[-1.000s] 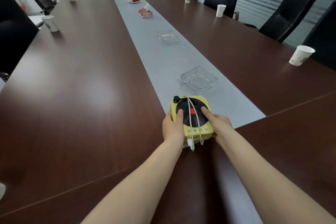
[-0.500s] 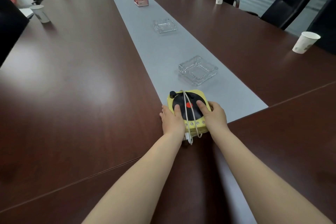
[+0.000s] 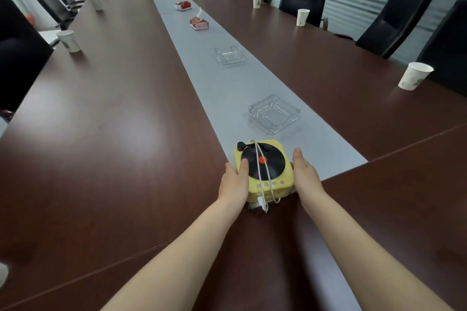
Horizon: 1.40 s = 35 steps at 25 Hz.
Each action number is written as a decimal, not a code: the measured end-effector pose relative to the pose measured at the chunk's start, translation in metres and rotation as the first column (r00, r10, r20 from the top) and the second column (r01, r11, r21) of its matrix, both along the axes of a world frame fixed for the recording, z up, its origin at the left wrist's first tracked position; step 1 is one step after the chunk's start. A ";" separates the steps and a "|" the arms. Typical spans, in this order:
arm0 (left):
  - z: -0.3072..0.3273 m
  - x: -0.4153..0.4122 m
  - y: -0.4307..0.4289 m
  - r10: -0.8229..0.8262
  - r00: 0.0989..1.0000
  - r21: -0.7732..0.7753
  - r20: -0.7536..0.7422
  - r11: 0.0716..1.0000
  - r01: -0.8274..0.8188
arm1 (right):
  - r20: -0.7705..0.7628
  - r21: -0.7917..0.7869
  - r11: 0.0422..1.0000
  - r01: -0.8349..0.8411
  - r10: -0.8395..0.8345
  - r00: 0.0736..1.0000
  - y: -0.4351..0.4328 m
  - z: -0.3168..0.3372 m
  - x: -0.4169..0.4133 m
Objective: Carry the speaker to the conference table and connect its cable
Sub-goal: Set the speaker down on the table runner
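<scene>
The speaker (image 3: 264, 168), a squarish yellow box topped by a black record-like disc with a red centre, sits on the conference table (image 3: 113, 134) at the near end of the grey strip (image 3: 227, 83), button face toward the person. A white cable (image 3: 260, 177) loops over it near to far. The left hand (image 3: 233, 183) grips its left side, thumb on the disc; the right hand (image 3: 304, 175) lies flat against its right side.

Head view, forward-down along conference table (image 3: 101, 134)

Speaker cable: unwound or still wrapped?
Still wrapped. The white cable loops over the top of the yellow speaker, and its plug end hangs loose at the near edge, connected to nothing.
</scene>
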State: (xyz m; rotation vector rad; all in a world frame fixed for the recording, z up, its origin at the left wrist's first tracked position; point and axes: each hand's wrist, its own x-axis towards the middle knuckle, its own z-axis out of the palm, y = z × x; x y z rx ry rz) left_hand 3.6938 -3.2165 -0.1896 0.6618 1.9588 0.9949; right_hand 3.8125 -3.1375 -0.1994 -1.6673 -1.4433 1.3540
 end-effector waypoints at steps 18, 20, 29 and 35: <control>-0.004 0.018 0.009 0.221 0.927 0.087 0.302 0.962 -0.258 | -0.543 -0.234 0.972 0.024 -0.151 0.826 -0.022 -0.006 0.006; 0.003 0.016 0.006 0.234 0.915 0.088 0.328 0.957 -0.276 | -0.552 -0.233 0.972 0.031 -0.158 0.819 -0.025 -0.002 0.009; 0.033 0.013 0.008 0.179 0.931 0.102 0.318 0.970 -0.221 | -0.606 -0.224 0.974 0.042 -0.173 0.776 -0.035 0.023 0.024; 0.031 0.011 0.009 0.177 0.857 0.061 0.483 0.970 -0.235 | -0.591 -0.218 0.975 0.037 -0.162 0.790 -0.044 0.025 0.024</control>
